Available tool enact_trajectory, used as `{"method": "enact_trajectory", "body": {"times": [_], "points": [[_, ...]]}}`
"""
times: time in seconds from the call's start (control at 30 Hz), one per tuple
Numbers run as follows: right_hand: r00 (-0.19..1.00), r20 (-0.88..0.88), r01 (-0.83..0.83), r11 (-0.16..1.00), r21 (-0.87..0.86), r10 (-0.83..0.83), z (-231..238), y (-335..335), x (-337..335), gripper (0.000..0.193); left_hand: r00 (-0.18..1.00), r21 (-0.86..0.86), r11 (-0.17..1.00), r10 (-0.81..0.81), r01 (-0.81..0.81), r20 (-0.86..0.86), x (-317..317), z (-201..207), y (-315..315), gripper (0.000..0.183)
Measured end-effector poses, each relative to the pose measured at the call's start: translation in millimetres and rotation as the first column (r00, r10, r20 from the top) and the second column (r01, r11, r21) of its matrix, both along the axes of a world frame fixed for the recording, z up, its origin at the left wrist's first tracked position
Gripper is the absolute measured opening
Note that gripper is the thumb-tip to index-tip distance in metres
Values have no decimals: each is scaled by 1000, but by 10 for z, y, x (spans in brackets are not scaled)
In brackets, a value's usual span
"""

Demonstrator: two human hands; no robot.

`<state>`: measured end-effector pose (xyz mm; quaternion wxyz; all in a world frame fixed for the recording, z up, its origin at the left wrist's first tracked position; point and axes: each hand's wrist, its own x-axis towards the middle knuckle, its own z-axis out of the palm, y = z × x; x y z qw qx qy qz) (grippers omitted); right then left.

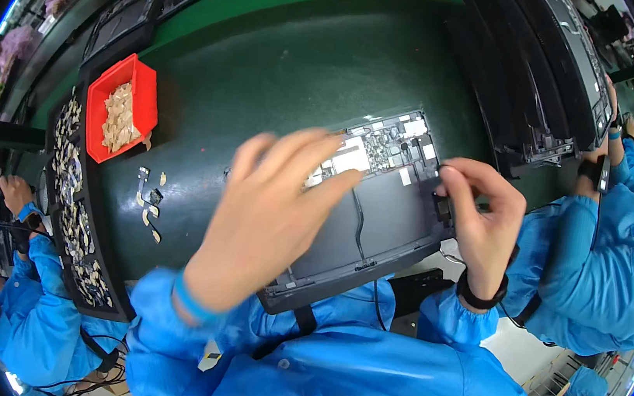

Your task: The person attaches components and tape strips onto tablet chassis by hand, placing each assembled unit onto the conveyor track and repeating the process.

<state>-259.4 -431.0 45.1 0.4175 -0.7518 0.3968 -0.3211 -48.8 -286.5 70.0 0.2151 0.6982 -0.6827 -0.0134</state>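
Observation:
An opened, flat dark electronic device [402,219] lies at the near edge of the green table, its circuit board [385,149] exposed along the far side. A black cable [359,222] runs down its middle. My left hand [264,212], slightly blurred, hovers over the device's left part with fingers spread, hiding part of the board. It appears to hold nothing. At the device's right edge, my right hand [483,217] has thumb and index finger pinched together. Whatever is between those fingertips is too small to make out.
To the left stands a red bin [146,96] of tan scraps, beside a long black tray [88,199] full of small parts. Several loose flex-cable pieces [150,206] lie nearby. Black casings [496,70] are stacked at right. Co-workers in blue [608,255] sit on both sides.

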Motion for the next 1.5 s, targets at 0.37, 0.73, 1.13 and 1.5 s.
{"method": "enact_trajectory", "body": {"times": [0.37, 0.73, 1.13, 1.5], "points": [[1000, -14, -17, 979, 205, 20, -180, -36, 354, 14, 963, -32, 967, -254, 252, -89, 216, -512, -563, 40], [987, -139, -52, 979, 198, 81, -191, -29, 483, 13, 964, -133, 964, -246, 232, -99, 278, -613, -388, 39], [988, -146, -30, 981, 191, 58, -195, 1, 499, 13, 967, -131, 966, -235, 222, -94, 268, -618, -360, 38], [973, -219, -42, 990, 136, 71, -162, 14, 528, 13, 968, -141, 963, -239, 227, -73, 264, -626, -360, 37]]}}
